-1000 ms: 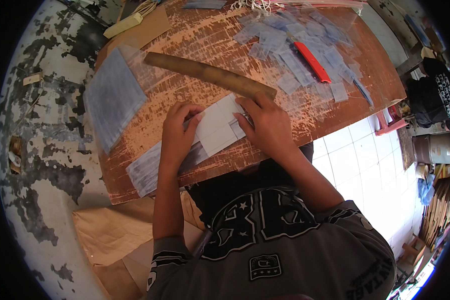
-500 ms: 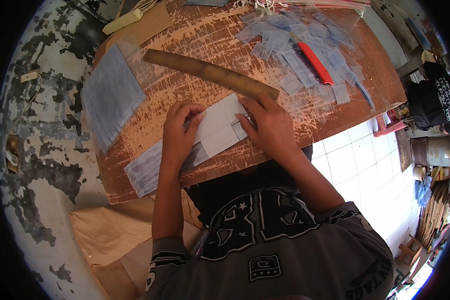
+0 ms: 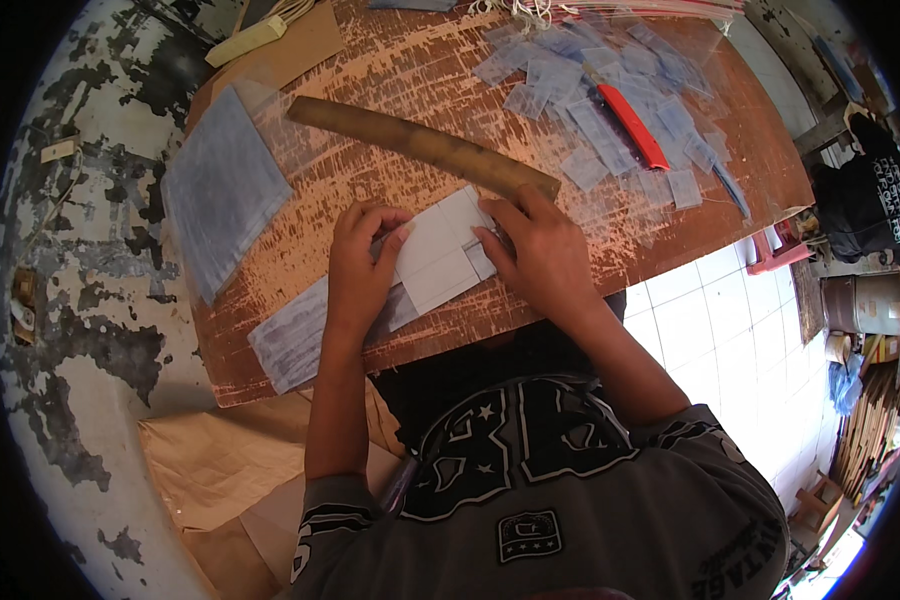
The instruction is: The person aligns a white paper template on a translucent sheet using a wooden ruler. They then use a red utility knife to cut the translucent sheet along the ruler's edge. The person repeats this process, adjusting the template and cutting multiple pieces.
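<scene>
The card (image 3: 435, 255) lies on the strip (image 3: 288, 342) near the table's (image 3: 410, 75) front edge, left hand (image 3: 360, 265) and right hand (image 3: 545, 247) at its sides, fingers bent; whether they pinch it, I cannot tell. The ruler (image 3: 420, 145) lies just beyond; the knife (image 3: 632, 125) tops scattered pieces (image 3: 550, 75).

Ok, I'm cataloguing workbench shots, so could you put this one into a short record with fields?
Left hand: at the left edge of the white card
Right hand: at the card's right side
Plastic strip: grayish, passing under the left forearm
Brown strip: flat, beyond the card
Red cutter: on scattered clear plastic pieces
Table: worn, brown
</scene>
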The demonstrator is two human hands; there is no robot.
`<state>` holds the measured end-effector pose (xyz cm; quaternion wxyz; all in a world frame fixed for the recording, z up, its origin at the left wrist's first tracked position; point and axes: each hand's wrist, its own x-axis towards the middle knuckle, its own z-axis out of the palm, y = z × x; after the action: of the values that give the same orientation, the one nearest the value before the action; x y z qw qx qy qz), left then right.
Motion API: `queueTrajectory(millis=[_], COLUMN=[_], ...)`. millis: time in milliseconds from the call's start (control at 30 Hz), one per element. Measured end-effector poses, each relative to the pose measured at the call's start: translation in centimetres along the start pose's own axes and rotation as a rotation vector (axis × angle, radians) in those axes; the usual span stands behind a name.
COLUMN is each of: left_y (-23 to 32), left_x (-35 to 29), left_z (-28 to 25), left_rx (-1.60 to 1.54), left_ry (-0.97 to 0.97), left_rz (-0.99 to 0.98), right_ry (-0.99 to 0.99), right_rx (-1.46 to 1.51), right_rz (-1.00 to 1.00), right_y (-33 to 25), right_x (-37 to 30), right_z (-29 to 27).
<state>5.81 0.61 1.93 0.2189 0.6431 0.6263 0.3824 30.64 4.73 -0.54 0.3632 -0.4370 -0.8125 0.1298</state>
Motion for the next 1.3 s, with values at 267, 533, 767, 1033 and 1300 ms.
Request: queueTrajectory(millis=[267, 533, 767, 1033, 1300], left_y=[-0.1, -0.3, -0.1, -0.2, -0.5], left_x=[-0.1, 0.0, -0.1, -0.2, -0.1], left_z=[0.1, 0.2, -0.1, 0.0, 0.0], left_rx=[0.051, 0.004, 0.047, -0.021, 0.046], left_ry=[0.025, 0.025, 0.019, 0.021, 0.018], left_rz=[0.037, 0.019, 0.010, 0.018, 0.058], right_ry=[-0.008, 0.013, -0.020, -0.062, -0.200], right_rx=[0.017, 0.044, 0.036, 0.018, -0.144], right_rz=[0.015, 0.039, 0.047, 0.040, -0.001], right_y=[0.0, -0.3, -0.1, -0.5, -2.2], right_x=[-0.1, 0.2, 0.0, 0.1, 1.0], right_z=[-0.1, -0.3, -0.2, -0.3, -1.4])
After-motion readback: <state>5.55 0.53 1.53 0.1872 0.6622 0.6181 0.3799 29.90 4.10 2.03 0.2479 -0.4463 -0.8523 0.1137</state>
